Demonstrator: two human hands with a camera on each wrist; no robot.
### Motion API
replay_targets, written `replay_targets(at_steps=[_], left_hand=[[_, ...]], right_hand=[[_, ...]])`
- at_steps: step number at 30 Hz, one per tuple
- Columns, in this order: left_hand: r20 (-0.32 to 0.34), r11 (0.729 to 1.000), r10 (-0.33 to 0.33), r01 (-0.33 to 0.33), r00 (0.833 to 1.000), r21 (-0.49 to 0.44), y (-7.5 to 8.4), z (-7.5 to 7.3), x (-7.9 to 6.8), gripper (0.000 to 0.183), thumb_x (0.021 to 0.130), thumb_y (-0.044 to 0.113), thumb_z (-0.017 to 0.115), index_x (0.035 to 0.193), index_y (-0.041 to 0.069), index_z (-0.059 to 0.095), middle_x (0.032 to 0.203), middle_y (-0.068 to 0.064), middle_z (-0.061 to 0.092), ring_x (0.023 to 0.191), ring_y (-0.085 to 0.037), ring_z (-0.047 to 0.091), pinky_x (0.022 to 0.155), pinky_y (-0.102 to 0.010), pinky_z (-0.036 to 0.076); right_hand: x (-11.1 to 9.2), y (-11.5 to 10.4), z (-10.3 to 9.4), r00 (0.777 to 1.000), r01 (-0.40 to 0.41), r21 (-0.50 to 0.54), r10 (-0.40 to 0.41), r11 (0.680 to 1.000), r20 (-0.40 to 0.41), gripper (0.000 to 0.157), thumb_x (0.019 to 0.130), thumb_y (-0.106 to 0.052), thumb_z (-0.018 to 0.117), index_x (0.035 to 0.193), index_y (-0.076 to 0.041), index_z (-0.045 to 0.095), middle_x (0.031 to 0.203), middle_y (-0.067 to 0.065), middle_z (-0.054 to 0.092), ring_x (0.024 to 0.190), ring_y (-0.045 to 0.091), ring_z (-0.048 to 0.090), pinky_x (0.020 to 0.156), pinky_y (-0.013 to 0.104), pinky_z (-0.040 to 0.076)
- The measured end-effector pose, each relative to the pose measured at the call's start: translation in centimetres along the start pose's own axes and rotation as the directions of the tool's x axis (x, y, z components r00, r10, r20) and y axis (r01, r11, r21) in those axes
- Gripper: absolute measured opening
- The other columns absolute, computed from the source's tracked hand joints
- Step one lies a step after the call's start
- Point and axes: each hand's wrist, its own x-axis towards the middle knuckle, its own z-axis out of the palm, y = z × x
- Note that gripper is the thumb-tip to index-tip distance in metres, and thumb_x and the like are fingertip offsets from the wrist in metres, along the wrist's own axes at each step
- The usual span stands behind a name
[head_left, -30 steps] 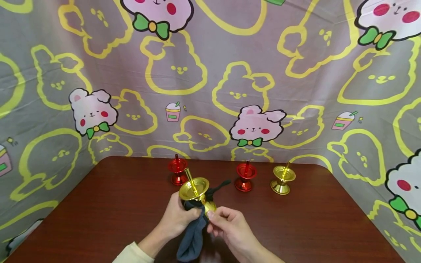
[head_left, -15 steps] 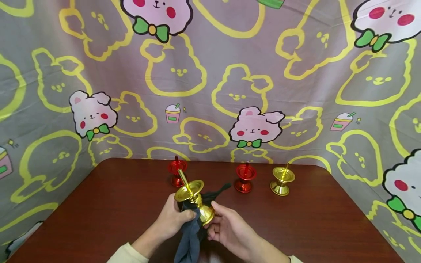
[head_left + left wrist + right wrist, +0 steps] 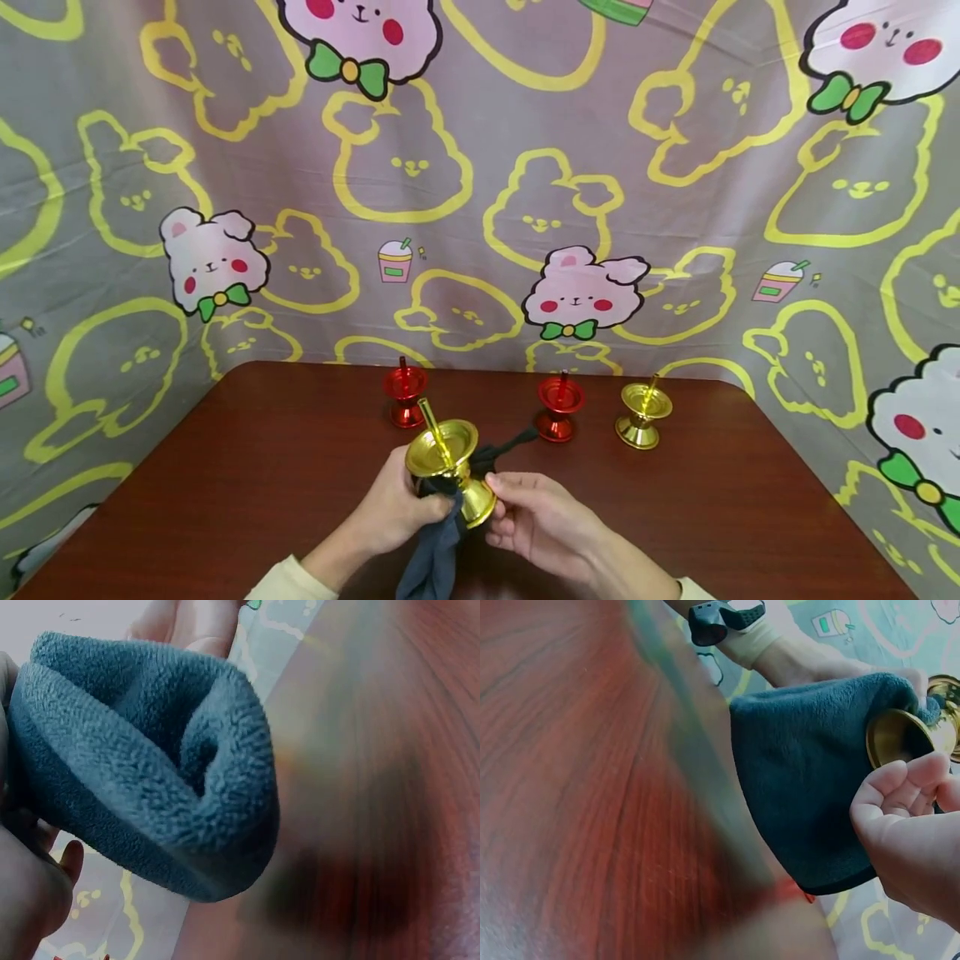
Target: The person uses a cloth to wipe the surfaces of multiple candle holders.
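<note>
A gold candle holder [image 3: 442, 450], with a wide dish, a thin upright tube and a flared base, tilts over the near part of the table. Around its stem my left hand [image 3: 392, 504] grips it through a dark blue-grey cloth [image 3: 433, 558], whose lower end hangs down. My right hand [image 3: 551, 521] pinches the base's rim from the right with thumb and fingers. The right wrist view shows the underside of the base [image 3: 892, 739] beside the fingertips. Folded cloth [image 3: 150, 765] fills much of the left wrist view and hides the candle holder there.
Along the back of the brown table [image 3: 247, 467] stand a red candle holder [image 3: 405, 396] behind the held one, another red candle holder [image 3: 558, 408] and a second gold candle holder [image 3: 643, 417] to the right. A patterned curtain [image 3: 480, 242] hangs behind the table.
The held candle holder first tips left, then swings back right, with its base turned toward me more. My right fingers shift along its base rim. The standing candle holders stay put.
</note>
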Motion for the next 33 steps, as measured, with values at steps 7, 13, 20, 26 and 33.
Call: replay_targets(at_steps=[7, 13, 20, 26, 33], left_hand=[[-0.057, 0.998, 0.003, 0.000, 0.998, 0.055, -0.2, 0.3, -0.1, 0.046, 0.071, 0.000, 0.064, 0.117, 0.007, 0.066, 0.099, -0.004, 0.070, 0.090, -0.015, 0.063, 0.087, -0.030, 0.052], [-0.143, 0.997, -0.022, 0.032, 0.990, 0.065, -0.6, 0.6, -0.2, 0.042, 0.072, -0.002, 0.065, 0.114, 0.006, 0.067, 0.096, -0.005, 0.069, 0.089, -0.016, 0.063, 0.087, -0.030, 0.051], [-0.315, 0.984, -0.130, 0.162, 0.940, 0.078, -1.4, 1.3, -0.1, 0.039, 0.072, 0.000, 0.068, 0.111, 0.000, 0.067, 0.095, -0.003, 0.070, 0.088, -0.016, 0.064, 0.083, -0.028, 0.052], [-0.344, 0.974, -0.174, 0.212, 0.923, 0.075, -1.5, 1.3, -0.1, 0.042, 0.072, -0.001, 0.069, 0.113, 0.001, 0.066, 0.096, -0.004, 0.071, 0.088, -0.017, 0.065, 0.083, -0.028, 0.052], [-0.249, 0.974, -0.170, 0.201, 0.954, 0.106, -1.4, 0.2, -0.3, 0.051, 0.072, -0.003, 0.070, 0.122, 0.006, 0.065, 0.105, -0.005, 0.071, 0.096, -0.020, 0.065, 0.091, -0.029, 0.050]], right_hand=[[-0.1, 0.6, 0.7, 0.995, 0.045, 0.010, -0.044, 0.999, -0.091, 0.017, 0.106, -0.019, 0.052, 0.094, -0.011, 0.062, 0.074, -0.006, 0.057, 0.063, 0.006, 0.050, 0.074, 0.027, 0.046], [0.0, 1.3, 1.3, 0.978, 0.098, -0.022, -0.100, 0.995, -0.183, 0.014, 0.105, -0.017, 0.054, 0.093, -0.012, 0.063, 0.075, -0.005, 0.060, 0.066, 0.006, 0.054, 0.071, 0.025, 0.047], [0.6, 2.5, 1.8, 0.966, 0.170, -0.060, -0.178, 0.984, -0.189, 0.016, 0.104, -0.013, 0.054, 0.089, -0.015, 0.059, 0.082, -0.003, 0.064, 0.075, 0.008, 0.062, 0.079, 0.027, 0.051], [1.1, 3.3, 1.7, 0.955, 0.193, -0.119, -0.214, 0.974, -0.206, 0.016, 0.103, -0.012, 0.055, 0.088, -0.014, 0.059, 0.083, 0.000, 0.065, 0.075, 0.010, 0.066, 0.081, 0.029, 0.053], [1.1, 2.9, 0.7, 0.907, 0.166, -0.499, -0.331, 0.850, -0.261, 0.017, 0.095, -0.013, 0.069, 0.086, -0.001, 0.062, 0.075, 0.000, 0.063, 0.065, 0.008, 0.060, 0.065, 0.023, 0.052]])
